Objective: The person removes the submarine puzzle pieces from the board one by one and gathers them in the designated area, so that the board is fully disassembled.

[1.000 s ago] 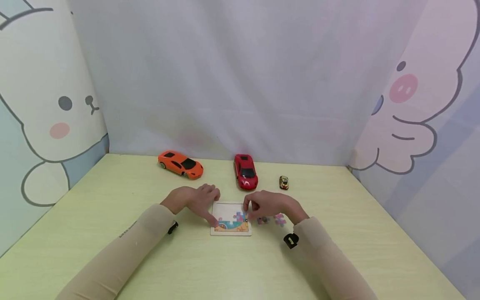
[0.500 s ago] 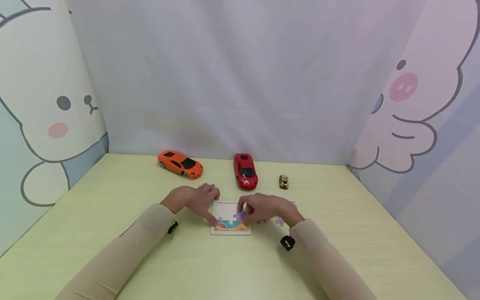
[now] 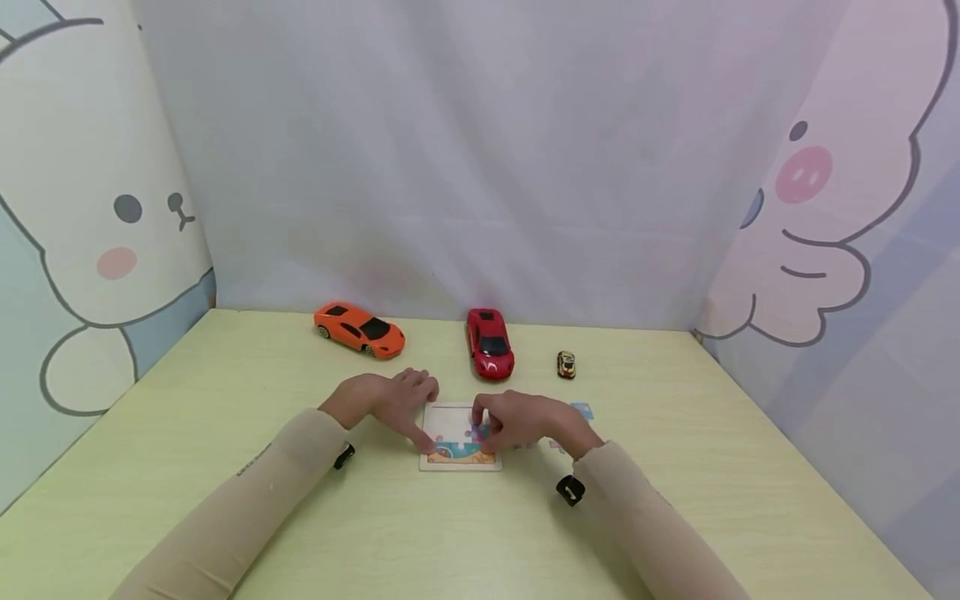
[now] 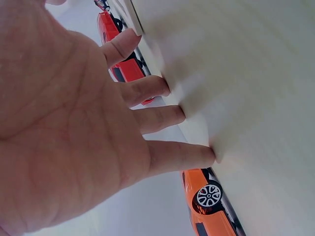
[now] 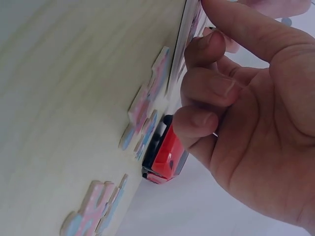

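1. I'm seeing the puzzle tray (image 3: 459,467) lying midway between the worktop's (image 3: 405,533) left and right edges, fitted pieces (image 3: 459,451) covering its near part.
2. Left hand (image 3: 396,406) is resting at the tray's left side, fingers spread and grasping nothing.
3. Right hand (image 3: 519,417) is leaning over the tray's right side, fingers curled; I can't tell whether they're pinching anything.
4. Loose pieces (image 3: 582,411) are lying right of the tray.
5. Orange car (image 3: 358,330) and red car (image 3: 491,344) are sitting near the far edge.
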The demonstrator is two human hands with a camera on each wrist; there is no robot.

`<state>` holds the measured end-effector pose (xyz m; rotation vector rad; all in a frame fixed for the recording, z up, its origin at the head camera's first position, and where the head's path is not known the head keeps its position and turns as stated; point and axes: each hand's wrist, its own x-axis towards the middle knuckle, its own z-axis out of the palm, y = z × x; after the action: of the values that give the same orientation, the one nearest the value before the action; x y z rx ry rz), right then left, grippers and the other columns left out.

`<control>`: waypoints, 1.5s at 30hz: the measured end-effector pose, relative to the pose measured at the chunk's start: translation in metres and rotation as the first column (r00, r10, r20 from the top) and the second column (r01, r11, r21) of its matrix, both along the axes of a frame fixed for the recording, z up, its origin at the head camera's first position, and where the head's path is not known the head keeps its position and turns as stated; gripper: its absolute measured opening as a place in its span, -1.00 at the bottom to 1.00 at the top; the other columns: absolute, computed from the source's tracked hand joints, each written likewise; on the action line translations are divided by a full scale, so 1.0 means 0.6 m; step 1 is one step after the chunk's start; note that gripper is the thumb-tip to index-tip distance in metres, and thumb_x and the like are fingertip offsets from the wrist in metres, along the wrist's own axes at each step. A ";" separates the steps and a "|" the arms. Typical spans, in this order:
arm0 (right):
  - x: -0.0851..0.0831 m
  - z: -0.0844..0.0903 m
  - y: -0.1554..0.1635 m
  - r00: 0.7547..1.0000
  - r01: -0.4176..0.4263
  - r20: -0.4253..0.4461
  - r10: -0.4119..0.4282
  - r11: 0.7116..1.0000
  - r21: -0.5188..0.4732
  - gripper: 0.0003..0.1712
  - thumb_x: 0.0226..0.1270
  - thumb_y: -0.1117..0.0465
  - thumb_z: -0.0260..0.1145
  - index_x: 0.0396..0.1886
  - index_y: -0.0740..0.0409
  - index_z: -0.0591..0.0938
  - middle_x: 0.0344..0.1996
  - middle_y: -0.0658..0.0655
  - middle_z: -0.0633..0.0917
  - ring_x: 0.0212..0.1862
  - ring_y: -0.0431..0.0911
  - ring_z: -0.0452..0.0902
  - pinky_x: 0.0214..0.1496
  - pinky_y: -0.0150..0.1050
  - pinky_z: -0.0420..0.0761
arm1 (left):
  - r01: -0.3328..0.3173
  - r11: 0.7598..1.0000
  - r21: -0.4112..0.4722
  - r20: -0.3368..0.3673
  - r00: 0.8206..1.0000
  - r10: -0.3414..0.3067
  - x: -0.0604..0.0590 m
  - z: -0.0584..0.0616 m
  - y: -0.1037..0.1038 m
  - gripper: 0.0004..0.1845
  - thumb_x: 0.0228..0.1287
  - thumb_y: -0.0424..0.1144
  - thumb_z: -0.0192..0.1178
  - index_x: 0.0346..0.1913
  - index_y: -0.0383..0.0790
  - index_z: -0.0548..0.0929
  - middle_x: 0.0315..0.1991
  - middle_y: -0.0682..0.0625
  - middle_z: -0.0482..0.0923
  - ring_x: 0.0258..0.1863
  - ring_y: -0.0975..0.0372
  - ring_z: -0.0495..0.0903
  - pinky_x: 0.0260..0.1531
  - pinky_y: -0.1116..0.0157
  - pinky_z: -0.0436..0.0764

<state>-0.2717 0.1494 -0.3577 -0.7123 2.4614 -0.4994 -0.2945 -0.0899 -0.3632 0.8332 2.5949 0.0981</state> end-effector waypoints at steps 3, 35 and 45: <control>0.000 -0.002 -0.001 1.000 0.002 0.002 -0.002 1.000 0.001 -0.67 0.33 0.16 0.42 -0.03 -0.06 0.47 -0.47 0.04 0.53 -0.55 -0.12 0.43 -0.42 -0.24 0.47 | -0.003 1.000 -0.022 -0.012 1.000 0.003 -0.001 -0.003 0.001 -0.27 0.08 0.34 0.35 0.06 -0.05 0.30 -0.08 0.02 0.26 0.06 0.12 0.27 0.00 0.11 0.39; 0.007 0.003 -0.010 0.997 0.015 -0.073 -0.013 1.000 0.024 -0.64 0.27 0.17 0.48 -0.08 -0.06 0.47 -0.41 0.02 0.52 -0.45 -0.14 0.46 -0.44 -0.25 0.50 | -0.017 1.000 -0.014 -0.006 1.000 0.016 0.004 -0.002 0.001 -0.28 0.07 0.33 0.36 0.04 -0.06 0.30 -0.08 0.00 0.26 0.07 0.11 0.26 -0.02 0.08 0.39; 0.004 0.006 -0.012 0.987 -0.027 -0.157 0.033 0.999 0.040 -0.61 0.21 0.18 0.53 -0.09 -0.05 0.50 -0.22 -0.08 0.51 -0.16 -0.17 0.46 -0.16 -0.31 0.55 | -0.024 1.000 -0.005 -0.008 1.000 0.024 0.004 -0.002 0.001 -0.27 0.05 0.33 0.38 0.03 -0.06 0.30 -0.09 0.01 0.26 0.05 0.12 0.27 -0.03 0.08 0.40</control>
<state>-0.2694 0.1424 -0.3541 -0.7996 2.5952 -0.3980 -0.2923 -0.0895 -0.3644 0.8020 2.6126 0.0953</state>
